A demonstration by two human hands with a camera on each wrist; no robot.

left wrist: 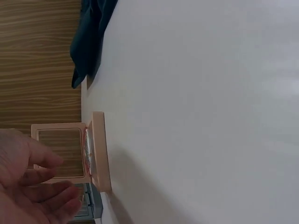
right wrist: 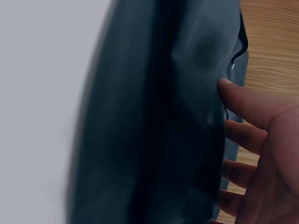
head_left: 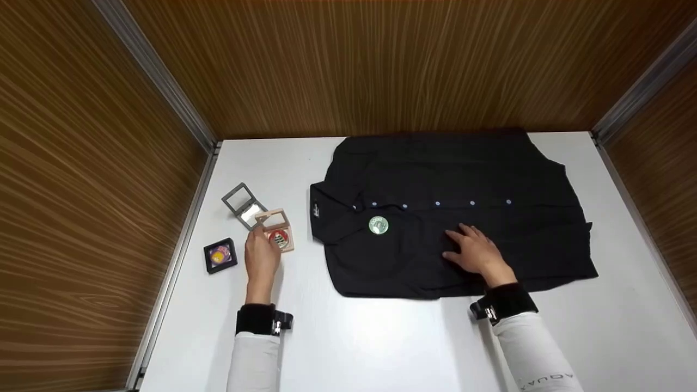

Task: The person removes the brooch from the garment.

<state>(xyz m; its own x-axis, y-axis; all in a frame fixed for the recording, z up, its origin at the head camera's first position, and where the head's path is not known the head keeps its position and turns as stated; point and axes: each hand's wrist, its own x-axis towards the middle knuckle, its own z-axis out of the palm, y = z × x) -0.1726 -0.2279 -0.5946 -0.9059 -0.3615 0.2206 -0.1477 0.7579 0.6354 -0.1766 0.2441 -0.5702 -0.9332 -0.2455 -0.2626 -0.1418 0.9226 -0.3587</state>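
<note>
A black button-up shirt (head_left: 381, 261) lies flat with its collar to the left. On its chest sits a round green and white badge (head_left: 378, 225). My right hand (head_left: 476, 252) rests on the lower front of the shirt with its fingers spread; the right wrist view shows the fingers against the dark cloth (right wrist: 187, 116). Over at the left, my left hand (head_left: 262, 258) is at the left edge of an open pink case (head_left: 287, 245), fingers loosely bent. This case has a windowed lid and holds a round red badge (head_left: 279, 238). Contact with it is unclear.
A grey case (head_left: 231, 197) with its lid up stands behind the pink one. Left of my left hand lies a black square case (head_left: 220, 256) with a yellow and purple round piece. Wood-grain panels (head_left: 381, 65) border the white table (head_left: 370, 348).
</note>
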